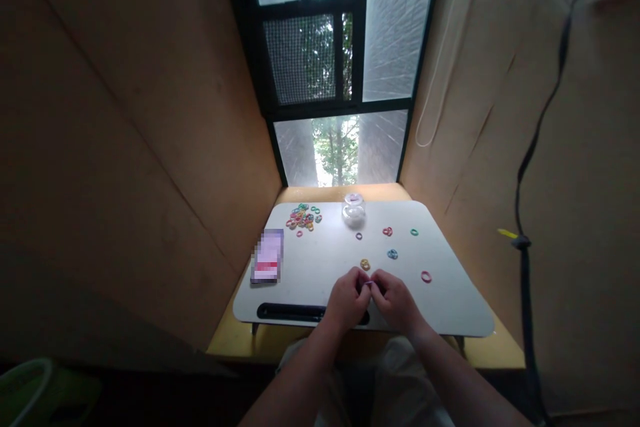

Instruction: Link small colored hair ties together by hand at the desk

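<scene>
My left hand (350,297) and my right hand (394,298) meet over the front middle of the white table, fingers closed in a pinch. Between the fingertips shows a bit of a small purple hair tie (369,283), mostly hidden by the fingers. Just beyond them lie yellow hair ties (365,265). Blue hair ties (393,254), red hair ties (387,231), a green hair tie (414,232) and a pinkish-red hair tie (426,277) are spread out to the right. A dark purple hair tie (359,236) lies farther back. At the back left is a mixed heap of coloured hair ties (303,217).
A clear round container (354,212) stands at the table's back edge. A phone (268,257) lies on the left of the white folding table (310,273), which has a black slot (290,311) along its front. Walls rise on both sides; a dark strap (525,293) hangs at right.
</scene>
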A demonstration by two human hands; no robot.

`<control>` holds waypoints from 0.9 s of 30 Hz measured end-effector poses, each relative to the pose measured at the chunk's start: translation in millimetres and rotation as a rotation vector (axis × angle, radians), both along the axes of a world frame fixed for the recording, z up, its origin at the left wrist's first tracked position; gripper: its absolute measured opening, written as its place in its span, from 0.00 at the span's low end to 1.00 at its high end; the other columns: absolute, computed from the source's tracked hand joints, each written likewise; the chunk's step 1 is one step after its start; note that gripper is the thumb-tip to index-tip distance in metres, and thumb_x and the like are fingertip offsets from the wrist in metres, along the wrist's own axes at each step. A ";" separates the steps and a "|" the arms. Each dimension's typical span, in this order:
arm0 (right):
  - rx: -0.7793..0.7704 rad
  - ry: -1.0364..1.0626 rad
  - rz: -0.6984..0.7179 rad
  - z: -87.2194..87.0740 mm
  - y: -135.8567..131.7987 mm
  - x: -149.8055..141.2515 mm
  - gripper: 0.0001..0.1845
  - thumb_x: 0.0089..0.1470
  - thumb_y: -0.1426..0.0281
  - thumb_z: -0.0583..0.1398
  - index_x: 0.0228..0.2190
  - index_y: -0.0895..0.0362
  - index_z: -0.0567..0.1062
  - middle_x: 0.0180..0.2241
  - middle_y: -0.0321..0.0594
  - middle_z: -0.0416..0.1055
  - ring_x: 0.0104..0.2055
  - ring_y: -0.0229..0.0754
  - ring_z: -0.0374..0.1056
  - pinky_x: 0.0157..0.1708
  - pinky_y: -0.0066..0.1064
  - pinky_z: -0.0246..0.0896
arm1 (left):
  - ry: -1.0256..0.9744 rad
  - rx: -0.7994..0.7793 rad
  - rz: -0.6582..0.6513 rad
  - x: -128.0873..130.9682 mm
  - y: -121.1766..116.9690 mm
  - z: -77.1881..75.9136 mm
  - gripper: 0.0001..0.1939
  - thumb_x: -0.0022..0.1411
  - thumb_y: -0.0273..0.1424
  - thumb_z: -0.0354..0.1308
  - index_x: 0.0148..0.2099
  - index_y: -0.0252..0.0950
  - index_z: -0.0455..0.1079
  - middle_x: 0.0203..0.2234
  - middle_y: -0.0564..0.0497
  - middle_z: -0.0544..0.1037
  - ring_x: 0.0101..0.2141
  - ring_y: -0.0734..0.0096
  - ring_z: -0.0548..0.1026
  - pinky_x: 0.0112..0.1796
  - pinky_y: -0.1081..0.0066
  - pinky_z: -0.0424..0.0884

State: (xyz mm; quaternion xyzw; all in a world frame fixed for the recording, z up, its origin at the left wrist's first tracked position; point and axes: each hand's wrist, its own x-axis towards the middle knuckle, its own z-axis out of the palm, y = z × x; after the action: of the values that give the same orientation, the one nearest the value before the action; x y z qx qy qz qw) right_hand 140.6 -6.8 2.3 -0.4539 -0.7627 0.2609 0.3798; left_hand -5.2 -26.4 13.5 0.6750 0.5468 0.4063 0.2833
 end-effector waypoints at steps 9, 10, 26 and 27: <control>0.039 -0.025 -0.018 -0.6 -3.7 1.1 0.08 0.55 0.70 0.52 0.25 0.55 0.66 0.23 0.34 0.66 0.26 0.38 0.61 0.29 0.28 0.52 | 0.028 0.013 0.020 2.5 -1.7 -3.7 0.02 0.58 0.28 0.52 0.33 0.37 0.66 0.22 0.56 0.70 0.25 0.75 0.66 0.28 0.74 0.58; 0.045 -0.028 -0.019 -0.9 -3.8 1.2 0.08 0.55 0.70 0.52 0.24 0.55 0.66 0.23 0.34 0.66 0.27 0.38 0.60 0.29 0.28 0.52 | 0.030 0.013 0.020 2.6 -1.7 -4.3 0.02 0.58 0.28 0.52 0.33 0.37 0.66 0.22 0.56 0.70 0.25 0.75 0.66 0.28 0.74 0.58; 0.060 -0.011 -0.023 -4.2 -5.0 1.0 0.08 0.54 0.71 0.52 0.23 0.55 0.64 0.23 0.33 0.64 0.26 0.37 0.61 0.28 0.28 0.51 | 0.041 0.034 0.024 2.5 -3.9 -7.0 0.02 0.58 0.28 0.52 0.33 0.37 0.65 0.22 0.57 0.69 0.25 0.75 0.66 0.28 0.74 0.58; 0.061 -0.013 -0.022 -4.4 -5.1 1.2 0.08 0.54 0.71 0.52 0.24 0.55 0.64 0.23 0.33 0.64 0.26 0.37 0.61 0.29 0.28 0.51 | 0.040 0.031 0.025 2.7 -4.1 -6.7 0.02 0.58 0.28 0.52 0.33 0.37 0.65 0.22 0.57 0.69 0.25 0.75 0.66 0.28 0.74 0.58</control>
State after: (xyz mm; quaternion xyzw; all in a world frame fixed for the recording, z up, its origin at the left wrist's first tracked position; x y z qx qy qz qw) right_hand 141.8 -11.9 -2.0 -0.4522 -0.7678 0.2302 0.3912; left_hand -2.6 -30.5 6.8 0.6804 0.5545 0.4046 0.2566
